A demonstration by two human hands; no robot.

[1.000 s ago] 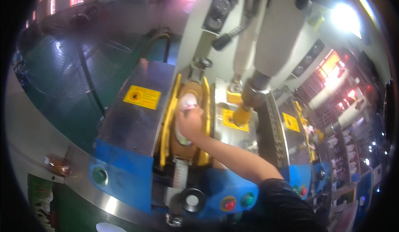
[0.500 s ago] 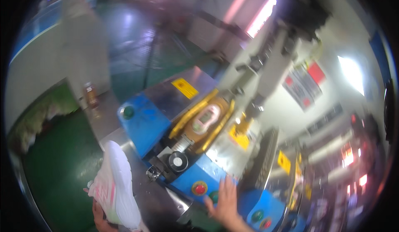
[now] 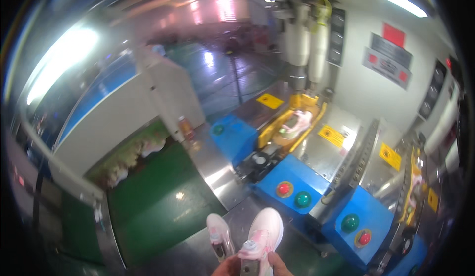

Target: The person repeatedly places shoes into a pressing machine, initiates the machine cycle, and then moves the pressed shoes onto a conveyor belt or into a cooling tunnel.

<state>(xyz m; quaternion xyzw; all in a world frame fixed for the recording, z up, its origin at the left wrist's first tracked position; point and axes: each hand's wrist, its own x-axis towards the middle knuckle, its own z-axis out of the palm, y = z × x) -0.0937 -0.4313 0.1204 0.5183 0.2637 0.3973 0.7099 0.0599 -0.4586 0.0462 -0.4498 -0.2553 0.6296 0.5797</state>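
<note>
A pale pink and white sneaker (image 3: pixel 264 229) points away from me at the bottom middle, with a dark grey block, seemingly a shoe last (image 3: pixel 250 267), in its opening. My left hand (image 3: pixel 227 266) is closed on its heel end from the left. From the right, my right hand (image 3: pixel 278 265) grips the same end, thumb against the side. Just left of it is a second pink sneaker (image 3: pixel 217 229), also with a grey block inside; whether my left hand touches it is hidden. Ahead, another pink shoe (image 3: pixel 298 122) sits between the yellow side pads (image 3: pixel 269 131) of a press.
Blue control boxes (image 3: pixel 277 174) with red and green buttons stand right of centre. To the left, a green conveyor belt (image 3: pixel 158 211) runs into a grey housing (image 3: pixel 118 113), with shoes at its mouth. A small bottle (image 3: pixel 186 127) stands on the metal ledge beside it.
My right hand has left the blue button box and now grips the sneaker along with my left. The sneaker has turned from sole-side to toe-forward. My view has swung, and a second sneaker shows beside it.
</note>
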